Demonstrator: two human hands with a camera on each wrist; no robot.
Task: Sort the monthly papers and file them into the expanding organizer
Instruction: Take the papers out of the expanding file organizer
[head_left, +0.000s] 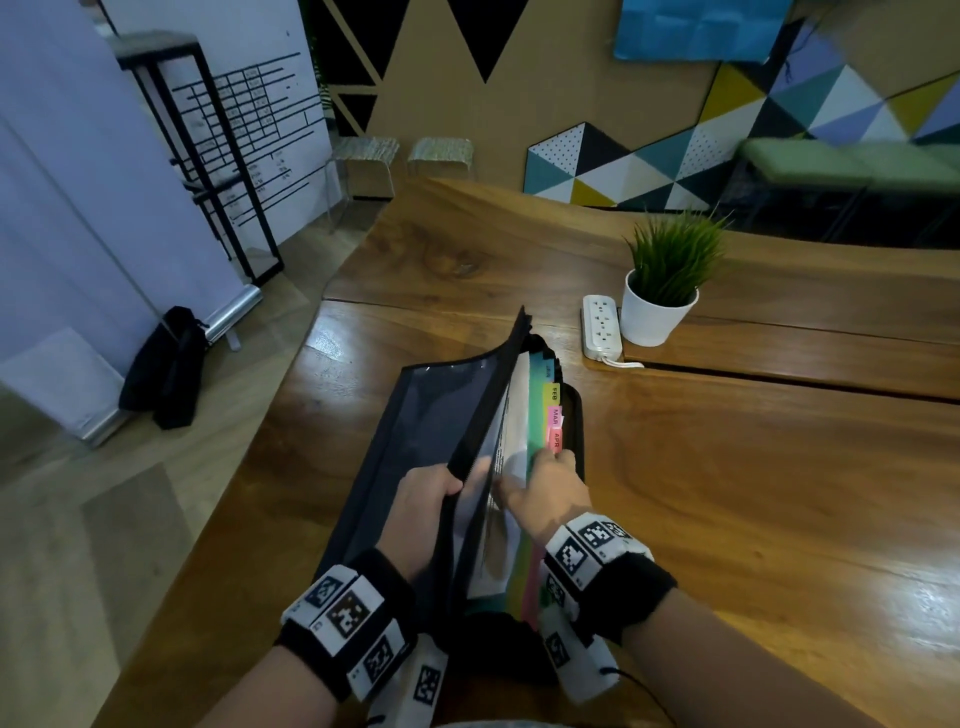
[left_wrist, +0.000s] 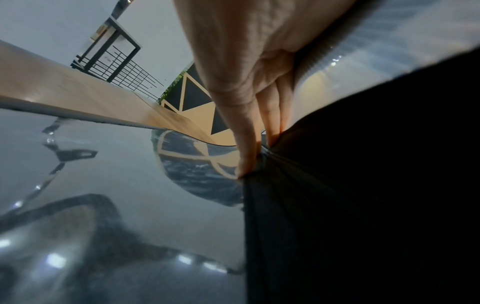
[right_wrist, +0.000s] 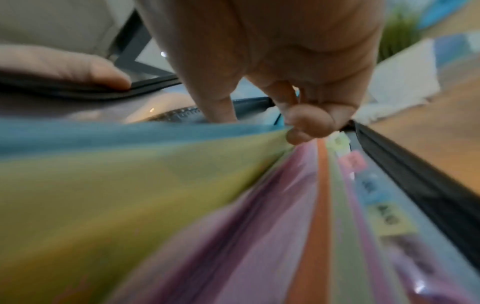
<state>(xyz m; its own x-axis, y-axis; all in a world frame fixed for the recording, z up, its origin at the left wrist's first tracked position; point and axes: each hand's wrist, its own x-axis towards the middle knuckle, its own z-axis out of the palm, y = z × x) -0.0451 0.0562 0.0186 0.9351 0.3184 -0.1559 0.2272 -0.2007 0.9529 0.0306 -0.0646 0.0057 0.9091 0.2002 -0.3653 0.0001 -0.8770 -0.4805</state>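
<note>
You have one expanding organizer (head_left: 415, 467) open on one wooden table (head_left: 727, 493), with three readable month tabs (head_left: 554, 415) in the head view: FEB, MAR and APR. Beyond it stand one potted plant (head_left: 660, 291) and one white power strip (head_left: 601, 326). Two stools (head_left: 402, 150) sit past the table's far end.

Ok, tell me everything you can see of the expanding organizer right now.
The expanding organizer is a black zip-edged case lying open on the wooden table. Its translucent grey front flap is lifted by the left hand, which grips the zip edge. Inside stand coloured plastic dividers, teal, yellow, pink and orange, with tabs reading FEB, MAR, APR. White printed papers sit in the front section. The right hand pinches the dividers' top edges.
</note>
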